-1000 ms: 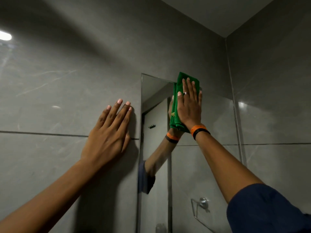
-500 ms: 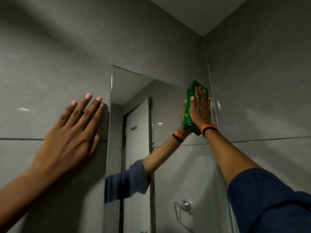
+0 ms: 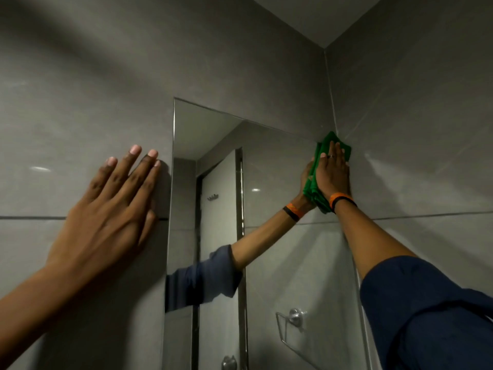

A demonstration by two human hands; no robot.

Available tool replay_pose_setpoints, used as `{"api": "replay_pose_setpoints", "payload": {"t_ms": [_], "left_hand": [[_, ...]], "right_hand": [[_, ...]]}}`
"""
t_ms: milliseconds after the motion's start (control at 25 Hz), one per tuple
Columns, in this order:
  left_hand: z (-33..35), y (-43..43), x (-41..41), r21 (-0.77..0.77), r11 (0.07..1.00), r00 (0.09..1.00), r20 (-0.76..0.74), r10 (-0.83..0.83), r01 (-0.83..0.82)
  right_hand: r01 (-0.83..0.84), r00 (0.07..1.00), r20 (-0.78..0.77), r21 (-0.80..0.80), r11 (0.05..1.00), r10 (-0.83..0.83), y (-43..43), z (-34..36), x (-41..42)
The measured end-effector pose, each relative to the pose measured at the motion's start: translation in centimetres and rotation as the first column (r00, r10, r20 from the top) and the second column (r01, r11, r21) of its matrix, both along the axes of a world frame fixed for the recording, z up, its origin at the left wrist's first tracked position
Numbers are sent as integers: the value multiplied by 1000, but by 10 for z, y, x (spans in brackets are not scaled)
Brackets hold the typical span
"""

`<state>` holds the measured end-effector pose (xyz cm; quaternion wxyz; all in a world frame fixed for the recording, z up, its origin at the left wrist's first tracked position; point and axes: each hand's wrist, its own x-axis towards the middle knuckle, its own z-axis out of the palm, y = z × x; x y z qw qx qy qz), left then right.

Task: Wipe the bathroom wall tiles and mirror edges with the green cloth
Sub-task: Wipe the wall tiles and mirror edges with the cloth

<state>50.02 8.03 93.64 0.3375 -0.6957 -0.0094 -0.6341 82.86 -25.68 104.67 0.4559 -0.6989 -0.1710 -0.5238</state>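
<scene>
A frameless mirror [image 3: 269, 236] is fixed to the grey wall tiles [image 3: 80, 102]. My right hand [image 3: 333, 174] presses the folded green cloth [image 3: 324, 145] flat against the mirror's upper right corner, right by the room corner. The cloth shows above my fingertips and left of my palm down to the wrist. My left hand [image 3: 114, 204] lies flat on the tile just left of the mirror's left edge, fingers spread and pointing up, holding nothing. The mirror reflects my right arm and the cloth.
The right side wall [image 3: 413, 129] meets the mirror wall at a corner seam above the cloth. A horizontal grout line [image 3: 32, 217] runs across both walls at wrist height. The mirror reflects a door, a hook and a chrome towel ring [image 3: 293, 316].
My right hand has slid the cloth to the right along the mirror's top edge, from near the middle to the upper right corner. The left hand has stayed flat on the tile.
</scene>
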Motion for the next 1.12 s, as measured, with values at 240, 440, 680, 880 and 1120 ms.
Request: {"api": "replay_pose_setpoints", "payload": {"t_ms": [240,440,680,880,1120], "left_hand": [[-36,-4,-10,-36,999,998,-61,-23,21],[-62,0,-19,-34,999,991,-132,-35,31],[-84,-1,-21,10,997,985,-159,-72,75],[-100,4,-20,11,996,978,-190,-90,93],[-99,11,-15,21,994,974,-204,-102,108]], "right_hand": [[-3,996,-90,111,994,13,14,-90,-21],[5,986,-163,168,986,23,22,-176,-24],[36,966,-259,218,975,23,27,-273,-35],[80,927,-374,253,964,21,31,-349,-47],[132,868,-496,262,956,16,33,-415,-56]]}}
